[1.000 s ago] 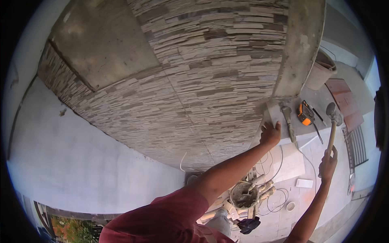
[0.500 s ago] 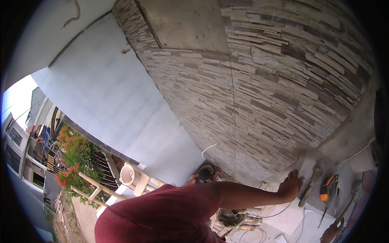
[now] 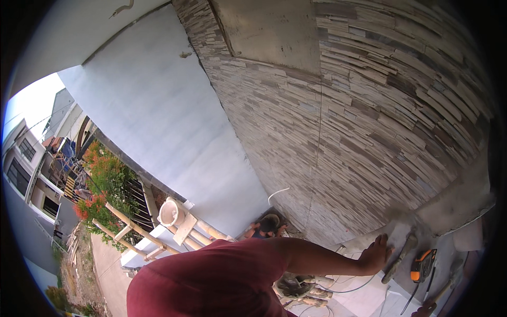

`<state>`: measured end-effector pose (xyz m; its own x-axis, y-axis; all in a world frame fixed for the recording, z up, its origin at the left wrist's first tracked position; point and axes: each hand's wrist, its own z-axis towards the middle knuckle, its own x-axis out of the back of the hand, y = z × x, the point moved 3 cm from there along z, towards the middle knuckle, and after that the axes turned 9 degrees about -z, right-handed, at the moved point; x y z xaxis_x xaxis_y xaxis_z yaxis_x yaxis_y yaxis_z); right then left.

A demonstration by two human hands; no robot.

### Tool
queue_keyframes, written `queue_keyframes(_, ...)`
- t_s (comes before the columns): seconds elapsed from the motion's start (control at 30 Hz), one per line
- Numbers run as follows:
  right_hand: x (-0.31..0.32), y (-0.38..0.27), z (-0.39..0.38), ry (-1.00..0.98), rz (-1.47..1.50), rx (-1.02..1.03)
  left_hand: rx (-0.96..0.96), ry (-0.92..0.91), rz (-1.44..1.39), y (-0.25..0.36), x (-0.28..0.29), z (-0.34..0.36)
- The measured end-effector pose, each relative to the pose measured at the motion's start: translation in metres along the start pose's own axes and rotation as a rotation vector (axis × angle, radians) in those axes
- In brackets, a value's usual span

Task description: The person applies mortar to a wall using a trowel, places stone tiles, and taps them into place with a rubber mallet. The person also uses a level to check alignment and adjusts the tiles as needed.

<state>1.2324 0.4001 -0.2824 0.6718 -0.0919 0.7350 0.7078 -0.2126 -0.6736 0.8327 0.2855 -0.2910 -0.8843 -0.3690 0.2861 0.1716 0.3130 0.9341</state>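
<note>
My left arm, in a dark red sleeve, reaches across to the right. Its hand point(image 3: 374, 256) is open, fingers stretched out, at the edge of a grey surface below the stone-clad wall. Just right of it lies a grimy long-handled tool point(image 3: 400, 258), of a kind I cannot make out. Beside that sits an orange and black tape measure point(image 3: 423, 265), with a thin dark stick point(image 3: 431, 280) near it. At the lower right edge my right hand point(image 3: 425, 310), partly cut off, grips the wooden handle of what looks like a hammer point(image 3: 448, 289); its head is blurred.
Another person point(image 3: 266, 228) crouches below, by the wall's far end. A light bucket point(image 3: 171, 212) stands by a wooden ladder point(image 3: 134, 238). Under my arm are a dark bucket point(image 3: 293, 285), a loose cable point(image 3: 351, 288) and pale tiles point(image 3: 362, 298). Stacked-stone cladding point(image 3: 359, 127) covers the wall.
The view has shifted, so most of the scene sits further right and lower. My right hand and the hammer have moved down toward the picture's edge. My left hand stays by the long-handled tool.
</note>
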Motion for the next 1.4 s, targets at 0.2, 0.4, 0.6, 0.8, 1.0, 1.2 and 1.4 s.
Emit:
queue_keyframes(0.2, 0.006, -0.027, -0.009, 0.104, 0.015, -0.120, -0.022, -0.036, -0.003, 0.001, 0.002, 0.000)
queue_keyframes(0.4, 0.006, -0.063, -0.081, 0.440, 0.336, 0.161, -0.018, -0.031, 0.015, -0.007, -0.004, 0.006)
queue_keyframes(0.6, 0.004, -0.088, -0.156, 0.379, 0.435, 0.339, 0.006, -0.085, 0.030, -0.004, -0.002, 0.008)
queue_keyframes(0.8, -0.035, -0.088, -0.231, 0.414, 0.085, 0.345, -0.046, -0.020, 0.018, -0.013, -0.010, 0.011)
queue_keyframes(1.0, -0.100, -0.069, -0.325, 0.277, 0.171, 0.013, -0.054, 0.010, -0.032, -0.012, -0.007, 0.010)
queue_keyframes(1.2, -0.192, 0.045, -0.406, -0.152, 0.285, -0.028, -0.160, -0.431, -0.018, -0.051, 0.139, 0.012)
queue_keyframes(1.4, -0.256, 0.072, -0.451, -0.588, 0.274, -0.202, -0.030, 0.362, 0.198, -0.181, 0.416, -0.043)
